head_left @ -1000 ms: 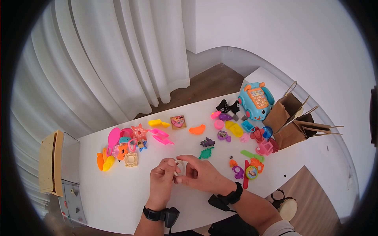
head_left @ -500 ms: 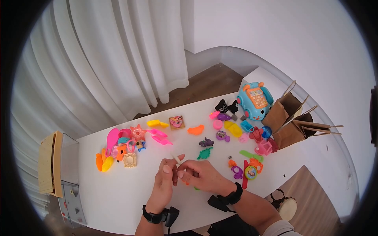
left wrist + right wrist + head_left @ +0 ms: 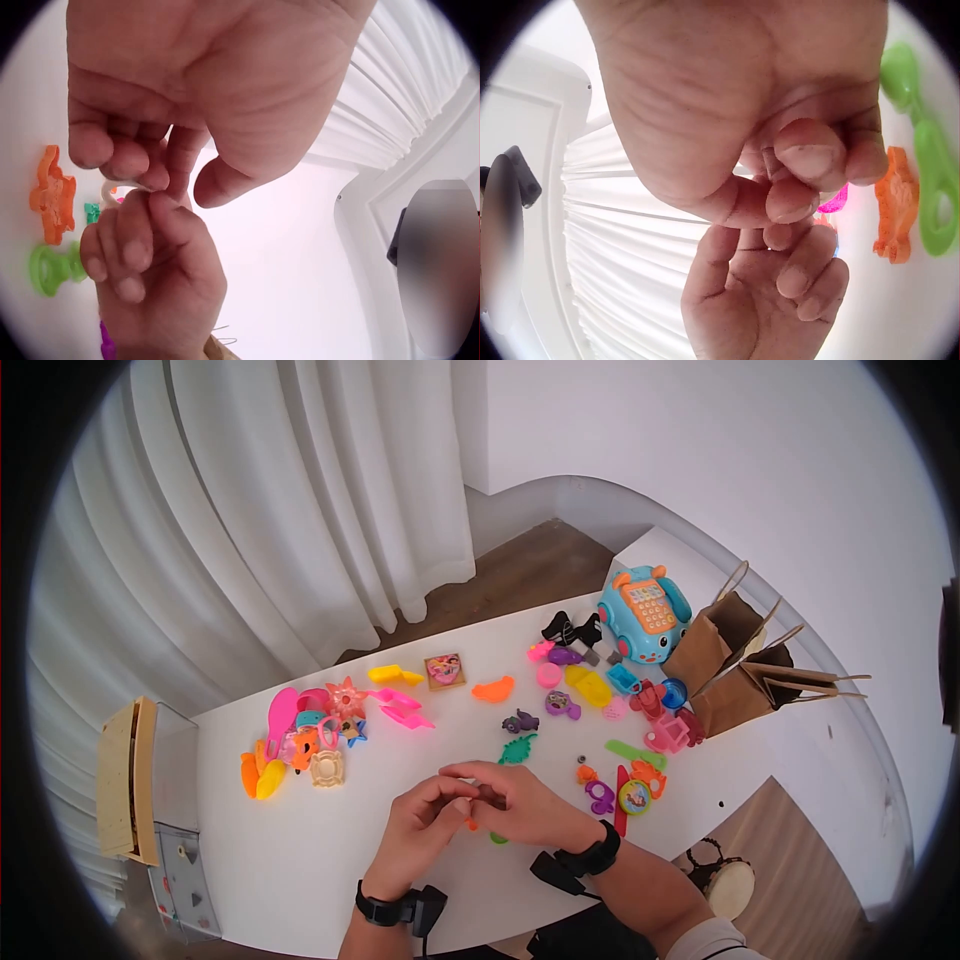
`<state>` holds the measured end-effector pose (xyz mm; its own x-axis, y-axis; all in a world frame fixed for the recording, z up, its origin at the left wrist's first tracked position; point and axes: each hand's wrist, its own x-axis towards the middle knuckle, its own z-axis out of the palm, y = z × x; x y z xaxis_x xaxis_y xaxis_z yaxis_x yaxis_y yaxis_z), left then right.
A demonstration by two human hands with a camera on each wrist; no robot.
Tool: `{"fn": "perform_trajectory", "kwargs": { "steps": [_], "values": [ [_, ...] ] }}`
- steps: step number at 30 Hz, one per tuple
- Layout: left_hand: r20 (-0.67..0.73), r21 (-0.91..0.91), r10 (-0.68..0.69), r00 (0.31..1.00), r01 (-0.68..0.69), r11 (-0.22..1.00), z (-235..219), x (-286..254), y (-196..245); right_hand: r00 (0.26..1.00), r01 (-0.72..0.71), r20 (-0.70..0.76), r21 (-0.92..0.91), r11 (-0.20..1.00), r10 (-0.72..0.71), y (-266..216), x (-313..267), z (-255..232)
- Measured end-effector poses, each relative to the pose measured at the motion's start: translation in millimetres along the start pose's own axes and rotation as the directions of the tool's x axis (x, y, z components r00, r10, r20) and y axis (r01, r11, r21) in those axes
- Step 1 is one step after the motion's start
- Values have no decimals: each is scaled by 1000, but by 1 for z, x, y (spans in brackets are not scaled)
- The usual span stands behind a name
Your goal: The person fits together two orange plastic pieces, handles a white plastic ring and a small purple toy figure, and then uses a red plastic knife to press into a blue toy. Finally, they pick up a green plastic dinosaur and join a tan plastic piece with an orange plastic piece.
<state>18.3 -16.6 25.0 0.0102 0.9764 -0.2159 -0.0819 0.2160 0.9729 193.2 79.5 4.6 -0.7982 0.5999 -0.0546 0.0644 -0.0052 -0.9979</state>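
Observation:
My left hand [image 3: 425,825] and right hand [image 3: 520,805] meet over the white table [image 3: 300,860]. A small off-white ring [image 3: 106,193] shows partly behind the fingers in the left wrist view. Thumb and curled fingers of the right hand hold it; most of it is hidden. The left fingers bend loosely, with fingertips at the right hand's fingers and the thumb apart from the index finger. Beneath the hands lie an orange animal-shaped mould [image 3: 897,206] and a green toy spoon [image 3: 934,187]. Just beyond them is a teal dinosaur mould [image 3: 518,748].
Pink, orange and yellow toys, including a beige mould [image 3: 327,768], cluster at the left. More small toys, among them a purple one [image 3: 600,797], lie at the right. A toy telephone [image 3: 647,615] and paper bags [image 3: 715,670] stand at the back right.
A second ago both hands held the ring upright in view; then it tipped over by the left index finger. Now the hands have closed together and hide it from the head view.

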Motion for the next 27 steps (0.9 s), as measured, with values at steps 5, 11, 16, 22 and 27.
{"fn": "perform_trajectory", "kwargs": {
  "steps": [5, 11, 16, 22, 27],
  "values": [
    [-58, -136, 87, 995, -95, 986, 1, 5, -7, 999, 51, 9, -104, 993, -50, -4, -1, -1],
    [-310, 385, 198, 930, -68, 920, 4, 9, -15, 922, 93, -366, -106, 990, -126, -8, -4, -4],
    [-283, 659, 375, 883, -105, 745, 11, 10, -15, 800, 150, -590, 21, 988, -109, -7, -1, -15],
    [-115, 855, 471, 875, -155, 495, 14, 13, -26, 803, 165, -585, 32, 986, -116, -1, 0, -9],
    [-125, 914, 432, 893, -66, 401, 6, 14, -31, 870, 122, -466, -110, 986, -160, -2, 0, -8]
  ]
}}
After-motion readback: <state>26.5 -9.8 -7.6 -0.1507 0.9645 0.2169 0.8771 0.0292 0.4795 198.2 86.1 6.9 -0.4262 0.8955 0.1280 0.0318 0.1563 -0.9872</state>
